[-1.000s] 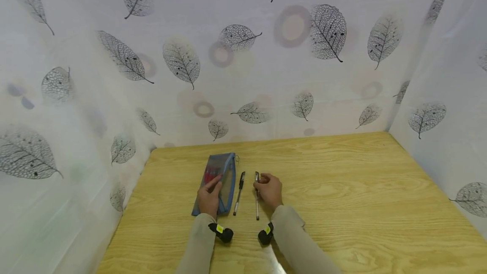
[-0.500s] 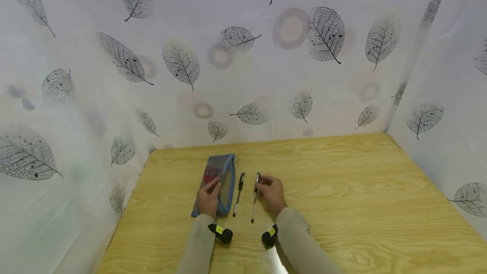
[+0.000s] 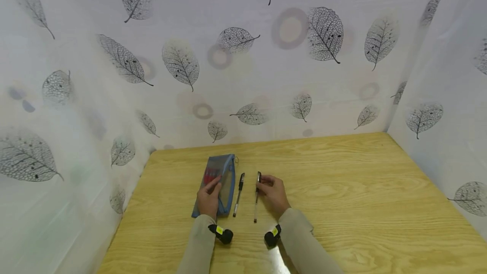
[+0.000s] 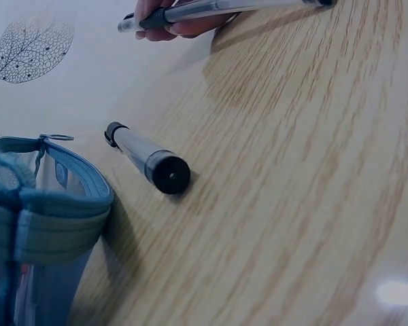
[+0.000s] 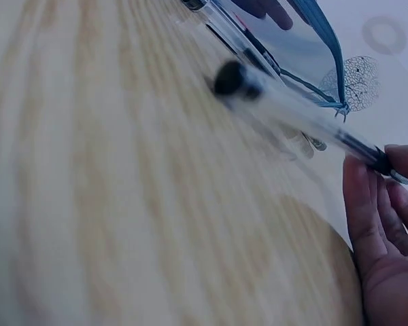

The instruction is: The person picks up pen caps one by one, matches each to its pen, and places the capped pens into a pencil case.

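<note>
My right hand [image 3: 274, 192] pinches a clear-barrelled pen [image 3: 256, 208] near its black-capped end, between thumb and fingertips. The right wrist view shows this pen [image 5: 292, 109] tilted, its black tail end toward the camera. A second, similar pen [image 3: 239, 193] lies on the table between the hands; the left wrist view shows that pen [image 4: 139, 151] beside the pouch. My left hand [image 3: 208, 200] rests on a see-through blue-edged zip pouch [image 3: 230, 187], thumb and forefinger extended near its gaping mouth. Red items [image 3: 210, 175] show through the pouch; their kind is unclear.
The wood-grain table [image 3: 342, 198] extends well to the right of both hands. Behind and at the sides hangs a pale leaf-print sheet [image 3: 266, 75]. Black cameras are strapped at the left wrist [image 3: 224, 235] and right wrist [image 3: 272, 238].
My right hand has shifted slightly right with the pen, whose lower end swung left and then partly back. The left hand, pouch and other pen have stayed put.
</note>
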The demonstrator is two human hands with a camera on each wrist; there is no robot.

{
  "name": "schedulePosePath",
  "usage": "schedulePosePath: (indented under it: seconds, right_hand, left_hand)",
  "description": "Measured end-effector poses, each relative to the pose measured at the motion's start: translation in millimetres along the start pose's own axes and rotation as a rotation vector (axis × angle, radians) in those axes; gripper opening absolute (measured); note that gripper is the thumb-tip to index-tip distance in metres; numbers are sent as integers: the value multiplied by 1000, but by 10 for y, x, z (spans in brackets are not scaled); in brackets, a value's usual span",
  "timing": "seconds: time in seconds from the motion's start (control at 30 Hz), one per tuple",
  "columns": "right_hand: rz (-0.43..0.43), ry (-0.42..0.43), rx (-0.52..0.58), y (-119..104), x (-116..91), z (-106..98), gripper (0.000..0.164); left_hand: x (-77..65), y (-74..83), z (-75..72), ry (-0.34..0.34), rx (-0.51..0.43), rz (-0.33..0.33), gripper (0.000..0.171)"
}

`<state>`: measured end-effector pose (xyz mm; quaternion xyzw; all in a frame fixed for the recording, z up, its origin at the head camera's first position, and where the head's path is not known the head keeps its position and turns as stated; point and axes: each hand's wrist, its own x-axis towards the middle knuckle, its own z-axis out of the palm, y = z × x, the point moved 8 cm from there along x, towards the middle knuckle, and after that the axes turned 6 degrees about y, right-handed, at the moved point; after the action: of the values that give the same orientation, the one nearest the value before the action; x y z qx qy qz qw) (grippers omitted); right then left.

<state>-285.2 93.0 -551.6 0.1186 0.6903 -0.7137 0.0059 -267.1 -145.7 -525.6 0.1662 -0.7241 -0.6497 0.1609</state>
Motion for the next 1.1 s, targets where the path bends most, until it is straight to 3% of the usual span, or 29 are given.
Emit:
schedulePosePath:
  seconds: [0.27,0.73,1.1]
  right_hand:
    - [25,-35,146,7,-6,19,37]
    - [36,-101,114,12,-22,59,43]
    - [80,-58,161,35,-4,42,37]
  left_hand:
    - [10,-17,-4,3,0,2,22]
    - [19,-46,-7,7,-4,-11,22]
    - [7,-24,-8,-1,-14,-19,22]
